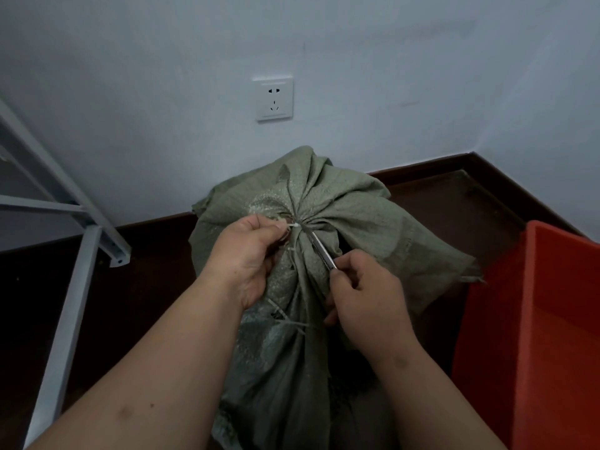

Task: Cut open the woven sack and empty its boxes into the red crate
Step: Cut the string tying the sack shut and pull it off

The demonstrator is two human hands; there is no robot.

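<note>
Green woven sack (337, 203) sits on the dark wooden floor (454, 203) right against the wall, its top bunched up and tied tight at the neck. The left hand (246, 254) has its fingers curled, pinching a pale tie (293, 225) right at the gathered knot. The right hand (363, 287) is wrapped around a knife (319, 246), thin metal blade angled up so the tip sits at that same tie. The red crate (532, 319) is just beside the sack on the right. There's a grey metal frame (78, 254) off to the left and a white wall socket (274, 99) above the sack.
</note>
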